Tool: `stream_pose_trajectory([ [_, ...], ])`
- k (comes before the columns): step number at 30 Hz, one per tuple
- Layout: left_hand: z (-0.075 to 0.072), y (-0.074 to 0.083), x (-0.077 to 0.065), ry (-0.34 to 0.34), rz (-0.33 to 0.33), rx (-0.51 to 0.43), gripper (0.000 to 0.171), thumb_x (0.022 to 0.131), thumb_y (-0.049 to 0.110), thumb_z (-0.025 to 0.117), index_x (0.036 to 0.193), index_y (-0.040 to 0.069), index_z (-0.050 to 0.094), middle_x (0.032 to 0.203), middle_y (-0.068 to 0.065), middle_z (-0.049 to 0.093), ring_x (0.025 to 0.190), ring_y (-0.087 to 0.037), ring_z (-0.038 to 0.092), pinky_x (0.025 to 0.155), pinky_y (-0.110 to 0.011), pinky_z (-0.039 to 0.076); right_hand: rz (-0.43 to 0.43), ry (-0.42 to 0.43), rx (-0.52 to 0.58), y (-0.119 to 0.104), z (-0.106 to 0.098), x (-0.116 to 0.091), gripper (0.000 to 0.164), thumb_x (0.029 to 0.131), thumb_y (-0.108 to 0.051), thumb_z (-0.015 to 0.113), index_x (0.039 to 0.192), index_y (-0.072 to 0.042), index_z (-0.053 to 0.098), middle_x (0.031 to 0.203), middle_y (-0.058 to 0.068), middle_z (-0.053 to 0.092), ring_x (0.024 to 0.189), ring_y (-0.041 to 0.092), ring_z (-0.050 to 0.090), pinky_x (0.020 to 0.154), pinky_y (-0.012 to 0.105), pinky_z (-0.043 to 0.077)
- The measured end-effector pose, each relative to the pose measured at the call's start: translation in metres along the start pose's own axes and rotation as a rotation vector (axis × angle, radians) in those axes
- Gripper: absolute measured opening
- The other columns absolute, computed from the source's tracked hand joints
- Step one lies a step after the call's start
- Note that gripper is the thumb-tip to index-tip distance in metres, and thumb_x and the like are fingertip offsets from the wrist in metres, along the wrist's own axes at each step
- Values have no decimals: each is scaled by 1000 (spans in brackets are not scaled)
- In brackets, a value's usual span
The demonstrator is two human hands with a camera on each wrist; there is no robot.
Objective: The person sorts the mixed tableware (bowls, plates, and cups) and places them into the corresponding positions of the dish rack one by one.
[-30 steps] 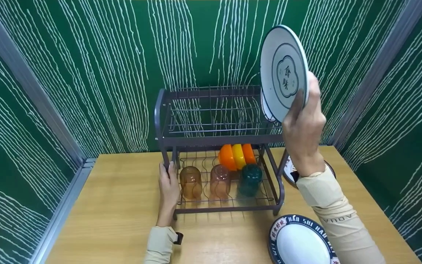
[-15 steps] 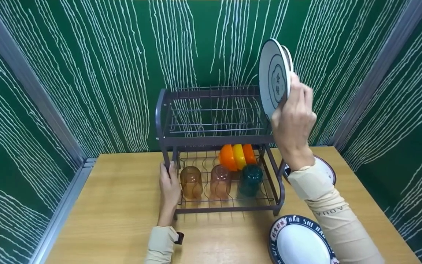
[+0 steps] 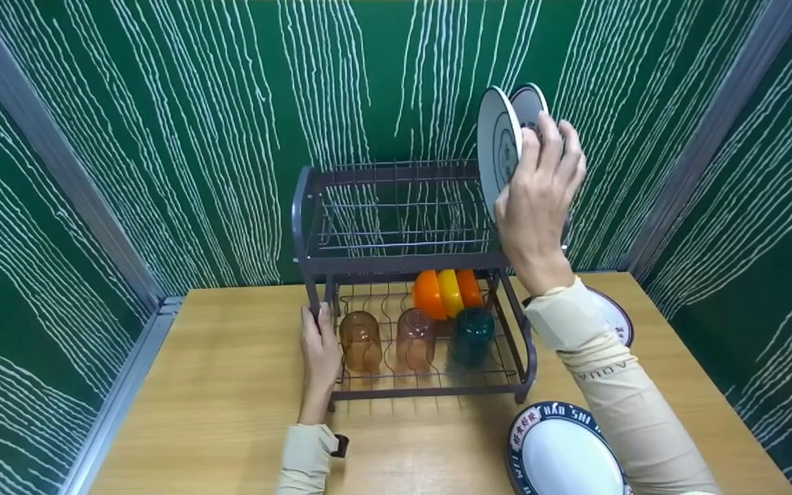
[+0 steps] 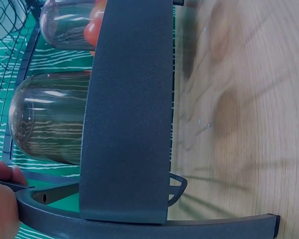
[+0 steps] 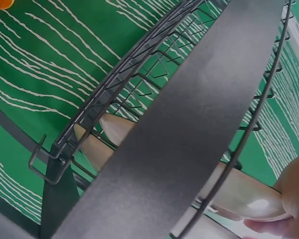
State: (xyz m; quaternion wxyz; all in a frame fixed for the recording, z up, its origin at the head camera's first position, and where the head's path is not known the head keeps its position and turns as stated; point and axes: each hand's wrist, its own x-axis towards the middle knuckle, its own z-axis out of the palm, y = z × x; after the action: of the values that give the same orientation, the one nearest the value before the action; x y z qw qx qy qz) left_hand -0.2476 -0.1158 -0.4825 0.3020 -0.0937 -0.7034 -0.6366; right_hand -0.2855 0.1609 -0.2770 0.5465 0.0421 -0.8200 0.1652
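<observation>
A dark two-tier dish rack (image 3: 403, 263) stands on the table. My left hand (image 3: 320, 354) grips its left front post, and its fingers (image 4: 9, 172) show around the bar in the left wrist view. At the right end of the upper tier, my right hand (image 3: 540, 196) pinches a white plate (image 3: 496, 144) with a dark rim, standing on edge. In the right wrist view the plate's lower part (image 5: 251, 194) reaches down among the rack wires. A second upright plate (image 3: 528, 103) stands just right of the held one, partly covered by the fingers.
Three upturned tumblers, amber (image 3: 360, 340), pink (image 3: 415, 340) and teal (image 3: 473, 337), stand on the lower tier. Behind them are orange and yellow bowls (image 3: 448, 294). A blue-rimmed plate (image 3: 568, 457) lies front right; another plate (image 3: 612, 316) lies beside the rack, partly behind my right sleeve.
My right hand has brought the plate down and slightly left into the upper tier, turning it more edge-on. The second plate behind it has come into view. My left hand stays on the post.
</observation>
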Motion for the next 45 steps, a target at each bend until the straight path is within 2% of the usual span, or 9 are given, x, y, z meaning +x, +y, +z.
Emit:
stream_pose_trajectory([
  [12,0,-1,-1,-7,-22,12,18,102,7,38,109,-9,44,76,-5,38,67,-12,37,59,-27,32,27,-20,-35,5,14,10,39,86,6,45,123,1,55,150,12,29,140,33,15,115,47,2],
  [16,0,-18,2,-1,-6,13,20,102,8,37,109,-10,44,76,-6,39,65,-14,36,57,-27,32,44,-27,-45,8,15,13,37,86,4,47,122,0,56,151,13,25,140,33,13,115,46,1],
  [20,0,-33,3,2,-14,15,22,103,15,37,109,-5,44,76,-4,38,65,-15,36,57,-27,32,71,-45,-49,12,14,16,38,87,1,50,124,-1,55,152,13,22,140,32,11,116,44,1],
  [24,0,-37,3,6,-16,10,23,103,20,38,107,-2,44,74,-4,38,63,-16,35,56,-28,30,65,-48,-53,17,13,19,54,85,0,51,138,-11,45,152,15,20,139,33,14,115,44,4],
  [26,1,-36,3,8,-2,14,23,103,20,37,106,-1,45,73,-3,37,61,-14,34,54,-27,29,39,-45,-55,19,13,20,65,83,2,51,143,-18,38,152,17,20,137,35,17,115,44,6],
  [28,0,-27,2,4,6,12,19,103,15,37,103,-2,45,71,-3,36,59,-14,33,53,-28,28,16,-47,-57,21,13,20,73,83,2,52,147,-25,32,152,18,19,136,37,19,114,46,8],
  [33,0,-2,1,-4,3,13,10,102,5,37,101,0,46,71,-6,37,60,-14,33,54,-28,29,-7,-75,-35,24,11,21,63,91,-13,55,148,-26,31,153,15,18,137,35,17,114,47,8],
  [40,1,-1,1,-2,-21,22,17,102,8,38,104,-7,45,73,-4,38,62,-13,35,56,-27,31,-20,-104,32,28,4,16,61,93,-41,52,148,-28,30,152,15,19,137,31,18,114,46,14],
  [45,-1,-1,0,4,-13,10,18,102,8,38,104,-8,45,74,-5,39,63,-14,36,56,-27,31,-49,-112,58,29,-1,10,65,91,-41,58,148,-28,30,152,15,20,137,31,19,113,47,15],
])
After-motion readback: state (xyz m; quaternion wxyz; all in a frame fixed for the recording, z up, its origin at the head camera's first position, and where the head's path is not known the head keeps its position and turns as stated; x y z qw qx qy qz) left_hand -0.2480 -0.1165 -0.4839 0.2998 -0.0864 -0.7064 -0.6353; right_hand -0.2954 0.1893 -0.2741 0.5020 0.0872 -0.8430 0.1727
